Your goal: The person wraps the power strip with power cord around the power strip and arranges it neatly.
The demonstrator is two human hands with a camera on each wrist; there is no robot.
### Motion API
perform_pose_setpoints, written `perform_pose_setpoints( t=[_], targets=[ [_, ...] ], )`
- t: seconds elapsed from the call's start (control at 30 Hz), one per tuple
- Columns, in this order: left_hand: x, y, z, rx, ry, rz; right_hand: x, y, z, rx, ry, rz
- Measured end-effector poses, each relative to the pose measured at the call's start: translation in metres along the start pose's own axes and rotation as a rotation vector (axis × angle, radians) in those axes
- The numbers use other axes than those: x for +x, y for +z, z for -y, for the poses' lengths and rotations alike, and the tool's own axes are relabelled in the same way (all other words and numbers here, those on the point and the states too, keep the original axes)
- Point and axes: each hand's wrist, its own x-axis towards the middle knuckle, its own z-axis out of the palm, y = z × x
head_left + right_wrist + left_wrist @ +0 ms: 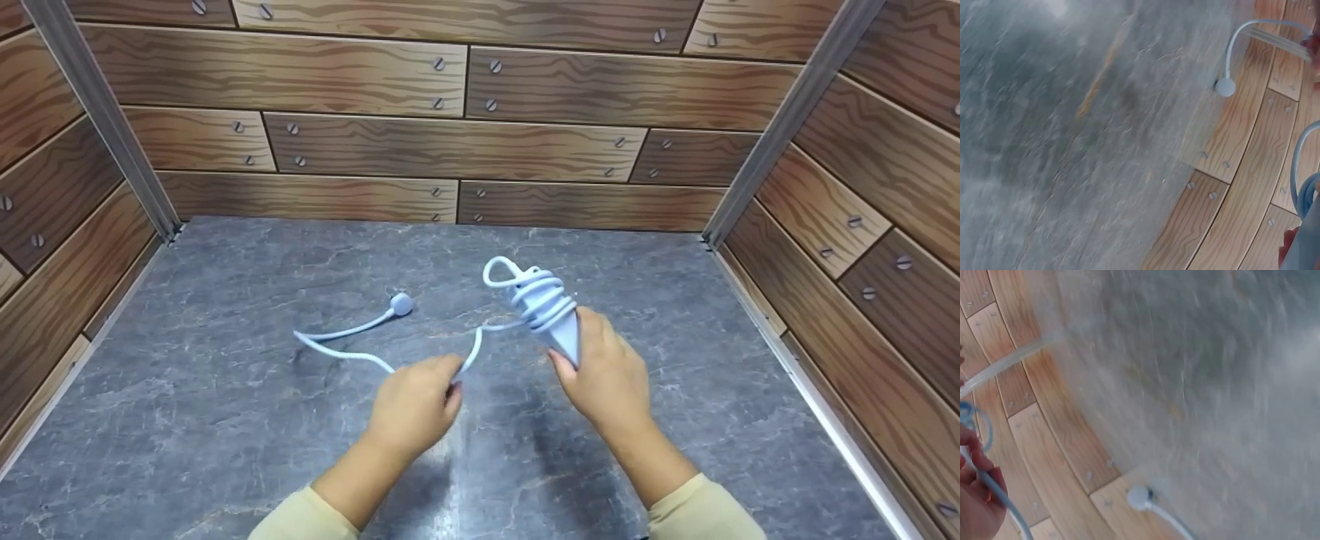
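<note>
Pale-blue cord [358, 355], probably supple, is pinched in the left hand [416, 405]; above the tabletop [187, 435], the right hand [611, 375] grips the likely rigid body [564, 337] sensibly, by its unwound end.

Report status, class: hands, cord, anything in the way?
Left hand holds cord; right hand grips bar. Cord partly wound round bar, plug end unwound. No obstruction seen.

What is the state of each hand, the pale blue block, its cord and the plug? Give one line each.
Left hand, gripping the cord
Right hand, gripping the block
Block, held, slanted
Cord, partly wound round the block, the rest unwound
Plug, unplugged
</note>
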Motion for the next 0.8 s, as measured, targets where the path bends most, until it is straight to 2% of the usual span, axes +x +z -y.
perform_pose_setpoints(
  t=[0.13,0.2,0.23,0.3,0.33,0.47,0.53,0.57,0.63,0.8],
  targets=[
    [0.005,-0.009,0.013,0.186,0.114,-0.112,-0.001,0.001,-0.008,-0.05,-0.008,0.006],
    [0.007,-0.013,0.022,0.257,0.132,-0.143,0.0,0.001,-0.015,-0.07,0.008,0.017],
    [0.007,-0.015,0.027,0.277,0.118,-0.151,0.001,0.0,-0.019,-0.075,0.024,0.022],
    [0.007,-0.019,0.037,0.261,0.049,-0.138,0.001,0.0,-0.028,-0.085,0.056,0.032],
    [0.007,-0.022,0.041,0.224,-0.009,-0.118,0.001,0.0,-0.032,-0.093,0.07,0.034],
    [0.008,-0.035,0.055,-0.012,-0.286,-0.048,-0.001,0.0,-0.047,-0.126,0.095,0.031],
    [0.011,-0.043,0.059,-0.069,-0.357,-0.054,-0.003,0.0,-0.051,-0.143,0.093,0.036],
    [0.013,-0.048,0.059,-0.069,-0.358,-0.068,-0.004,0.001,-0.053,-0.151,0.094,0.04],
    [0.017,-0.057,0.058,-0.026,-0.312,-0.117,-0.005,0.002,-0.056,-0.176,0.098,0.052],
    [0.032,-0.072,0.047,0.149,-0.058,-0.271,-0.008,0.006,-0.059,-0.235,0.121,0.105]
  ],
)
